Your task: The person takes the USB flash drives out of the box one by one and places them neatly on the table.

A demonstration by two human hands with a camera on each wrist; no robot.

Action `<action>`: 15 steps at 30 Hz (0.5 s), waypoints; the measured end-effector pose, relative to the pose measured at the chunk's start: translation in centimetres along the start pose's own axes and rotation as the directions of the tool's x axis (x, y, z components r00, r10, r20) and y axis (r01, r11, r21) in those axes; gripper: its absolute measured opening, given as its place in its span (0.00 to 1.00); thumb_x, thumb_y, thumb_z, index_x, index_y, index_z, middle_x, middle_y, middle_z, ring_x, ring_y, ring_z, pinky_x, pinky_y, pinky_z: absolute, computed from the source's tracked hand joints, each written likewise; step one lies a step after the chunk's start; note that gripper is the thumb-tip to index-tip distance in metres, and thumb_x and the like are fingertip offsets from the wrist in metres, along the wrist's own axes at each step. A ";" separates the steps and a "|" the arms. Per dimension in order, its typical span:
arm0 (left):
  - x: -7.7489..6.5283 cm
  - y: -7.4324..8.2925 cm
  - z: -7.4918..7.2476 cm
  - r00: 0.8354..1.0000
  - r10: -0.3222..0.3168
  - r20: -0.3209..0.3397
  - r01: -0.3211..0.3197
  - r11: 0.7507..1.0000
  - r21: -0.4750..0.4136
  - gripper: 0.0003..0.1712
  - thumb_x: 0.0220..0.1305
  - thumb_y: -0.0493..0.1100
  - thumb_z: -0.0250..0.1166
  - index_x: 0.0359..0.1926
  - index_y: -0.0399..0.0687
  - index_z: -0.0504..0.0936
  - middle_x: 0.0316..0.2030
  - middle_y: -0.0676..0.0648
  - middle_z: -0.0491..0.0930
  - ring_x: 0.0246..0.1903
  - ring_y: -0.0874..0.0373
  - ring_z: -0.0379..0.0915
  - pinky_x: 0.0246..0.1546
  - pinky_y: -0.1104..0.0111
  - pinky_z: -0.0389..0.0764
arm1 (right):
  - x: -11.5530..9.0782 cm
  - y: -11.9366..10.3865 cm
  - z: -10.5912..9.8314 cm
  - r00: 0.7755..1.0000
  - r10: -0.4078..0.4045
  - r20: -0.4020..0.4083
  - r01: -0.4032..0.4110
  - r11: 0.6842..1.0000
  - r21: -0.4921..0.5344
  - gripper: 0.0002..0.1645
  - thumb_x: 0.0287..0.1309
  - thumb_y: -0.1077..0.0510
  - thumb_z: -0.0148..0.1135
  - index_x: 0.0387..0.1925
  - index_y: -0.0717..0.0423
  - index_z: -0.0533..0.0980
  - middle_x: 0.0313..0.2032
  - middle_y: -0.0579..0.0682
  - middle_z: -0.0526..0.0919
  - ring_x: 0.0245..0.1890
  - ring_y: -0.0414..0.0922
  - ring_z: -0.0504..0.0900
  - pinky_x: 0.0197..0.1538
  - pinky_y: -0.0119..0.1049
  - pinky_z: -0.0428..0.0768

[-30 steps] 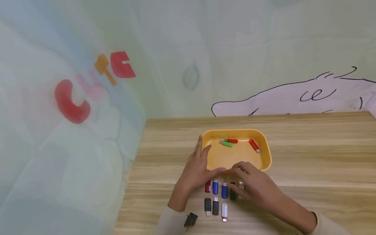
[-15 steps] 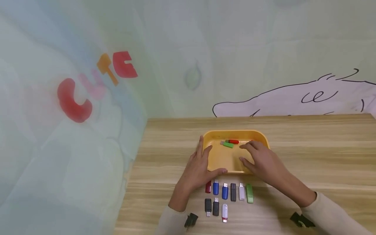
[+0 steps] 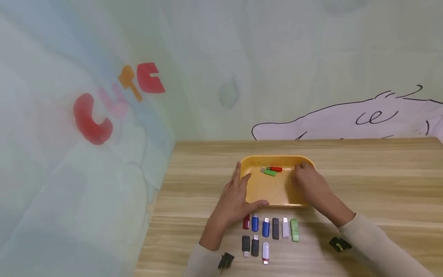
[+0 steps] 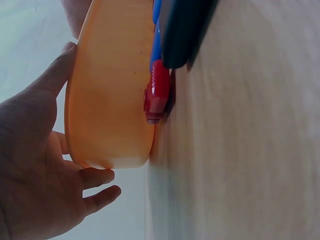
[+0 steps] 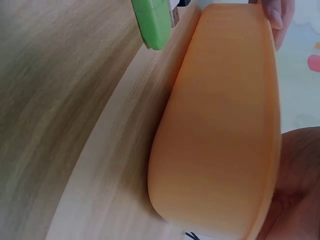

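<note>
My left hand [image 3: 232, 198] grips the left end of the yellow tray [image 3: 271, 190], thumb along its front rim and fingers over the left rim. Inside the tray, my right hand [image 3: 309, 182] reaches down at the right end, fingers bent downward and fingertips hidden. It covers the spot where a red USB stick lay, and I cannot tell whether it pinches that stick. A green USB stick [image 3: 270, 173] and a red USB stick [image 3: 276, 169] lie side by side near the tray's back wall.
Before the tray, USB sticks lie in two rows, among them a dark red one [image 3: 246, 222], a blue one [image 3: 265, 227], a light green one [image 3: 294, 230] and a white one [image 3: 265, 252]. The wooden table [image 3: 373, 184] meets a printed backdrop [image 3: 207, 77] behind.
My right hand has moved from the front row up into the tray's right end, leaving a light green USB stick in view at the row's right. The left hand stays at the tray.
</note>
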State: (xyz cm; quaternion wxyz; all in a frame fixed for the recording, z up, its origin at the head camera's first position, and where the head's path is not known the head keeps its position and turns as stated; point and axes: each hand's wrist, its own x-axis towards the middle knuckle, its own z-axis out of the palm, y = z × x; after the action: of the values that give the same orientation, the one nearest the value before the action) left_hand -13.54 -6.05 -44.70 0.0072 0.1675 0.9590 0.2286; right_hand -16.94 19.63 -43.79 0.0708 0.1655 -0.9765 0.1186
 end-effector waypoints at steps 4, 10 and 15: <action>-0.1 0.1 0.1 1.000 -0.005 0.018 0.005 1.000 -0.003 0.63 0.43 0.85 0.50 0.72 0.51 0.57 0.72 0.53 0.20 0.66 0.50 0.51 0.63 0.56 0.57 | -0.3 0.1 0.4 0.999 0.013 0.034 -0.014 1.000 0.007 0.03 0.53 0.67 0.59 0.30 0.64 0.72 0.28 0.56 0.69 0.25 0.48 0.68 0.25 0.39 0.75; -0.1 0.1 0.0 1.000 -0.004 0.014 0.004 1.000 0.013 0.62 0.44 0.85 0.50 0.72 0.51 0.57 0.73 0.50 0.22 0.66 0.50 0.51 0.63 0.56 0.57 | -0.4 0.0 0.4 0.999 -0.009 0.035 0.009 1.000 0.011 0.04 0.53 0.68 0.59 0.30 0.63 0.72 0.28 0.56 0.70 0.26 0.48 0.68 0.30 0.41 0.75; -0.1 0.1 -0.1 1.000 0.000 0.011 0.000 1.000 0.011 0.62 0.44 0.84 0.50 0.72 0.50 0.57 0.73 0.50 0.23 0.66 0.51 0.51 0.63 0.56 0.58 | -0.2 0.0 0.3 0.999 0.000 0.049 -0.004 0.997 0.079 0.02 0.53 0.67 0.58 0.29 0.65 0.73 0.28 0.56 0.72 0.27 0.49 0.69 0.31 0.41 0.75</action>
State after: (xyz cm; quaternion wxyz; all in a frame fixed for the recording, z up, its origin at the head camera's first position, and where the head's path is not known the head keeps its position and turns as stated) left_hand -13.46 -6.06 -44.56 0.0114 0.1688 0.9601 0.2225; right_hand -16.77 19.58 -44.06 0.0403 0.1700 -0.9727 0.1531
